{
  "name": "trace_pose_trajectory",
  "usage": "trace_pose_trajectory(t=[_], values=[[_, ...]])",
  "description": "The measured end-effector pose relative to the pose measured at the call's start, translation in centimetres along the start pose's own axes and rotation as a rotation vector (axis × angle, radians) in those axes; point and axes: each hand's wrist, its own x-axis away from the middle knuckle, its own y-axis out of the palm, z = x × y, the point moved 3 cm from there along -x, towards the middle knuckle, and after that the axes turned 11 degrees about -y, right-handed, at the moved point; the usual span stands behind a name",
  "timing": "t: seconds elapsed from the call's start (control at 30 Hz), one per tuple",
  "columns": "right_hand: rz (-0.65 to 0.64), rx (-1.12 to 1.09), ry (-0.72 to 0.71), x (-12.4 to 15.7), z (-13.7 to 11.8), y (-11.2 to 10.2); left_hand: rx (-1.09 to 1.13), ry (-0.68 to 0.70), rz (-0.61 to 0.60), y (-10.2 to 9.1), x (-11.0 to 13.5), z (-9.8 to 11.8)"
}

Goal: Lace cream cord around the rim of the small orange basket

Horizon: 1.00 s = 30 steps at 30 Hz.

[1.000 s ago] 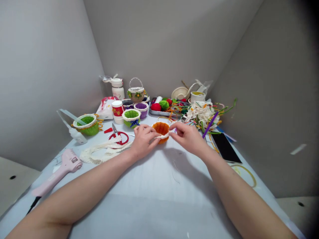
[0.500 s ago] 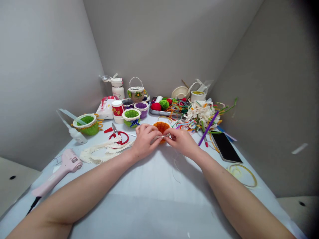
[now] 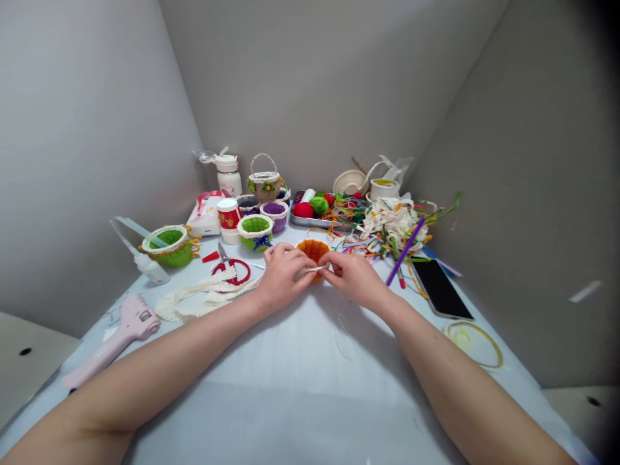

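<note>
Between my two hands runs a thin white strip point(image 3: 314, 269), pinched at both ends; whether it is cord or twisted lace I cannot tell. My left hand point(image 3: 285, 274) is closed on its left end, and my right hand point(image 3: 351, 274) pinches the right end between thumb and fingers. Just behind the strip stands a small orange woven basket point(image 3: 313, 250), its lower front partly covered by the fingers. White lace ribbon point(image 3: 194, 302) lies loosely to the left of my left hand, close to red-handled scissors point(image 3: 237, 272).
A pink glue gun point(image 3: 128, 323), a glue bottle point(image 3: 151, 268) and a green basket point(image 3: 177, 252) are on the left. Several small baskets stand behind. A tray of yarn point(image 3: 314, 221), a tangled scrap pile point(image 3: 394, 223), a phone point(image 3: 442, 287) and a yellowish ring point(image 3: 494, 345) are to the right.
The white strip shows a little longer and straighter between my fingers. Both hands stay almost in place in front of the orange basket; the view has shifted slightly.
</note>
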Motion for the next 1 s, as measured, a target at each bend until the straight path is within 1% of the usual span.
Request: trace_pose_trajectory(t=[0.2, 0.3, 0.4, 0.57, 0.7, 0.83, 1.0], values=[[-0.006, 0.010, 0.008, 0.5, -0.8, -3.0, -0.009, -0.015, 0.023, 0.1, 0.1, 0.2], [0.028, 0.004, -0.023, 0.4, -0.8, -3.9, -0.009, -0.015, 0.047, 0.3, 0.2, 0.3], [0.053, -0.001, -0.088, 0.2, -0.7, -3.7, -0.003, 0.004, 0.061, 0.5, 0.4, 0.1], [0.046, 0.026, -0.123, 0.0, -1.1, -3.3, -0.016, 0.042, 0.070, 0.5, 0.6, 0.0], [0.049, 0.055, -0.196, 0.0, -1.6, -3.1, -0.029, 0.080, 0.092, 0.4, 0.9, 0.2], [0.027, 0.104, -0.240, 0.0, -1.3, -2.6, -0.039, 0.124, 0.103, 0.2, 1.1, 0.4], [0.017, 0.185, -0.300, 0.2, -1.0, -2.5, -0.032, 0.194, 0.160, -0.1, 1.3, 0.6]])
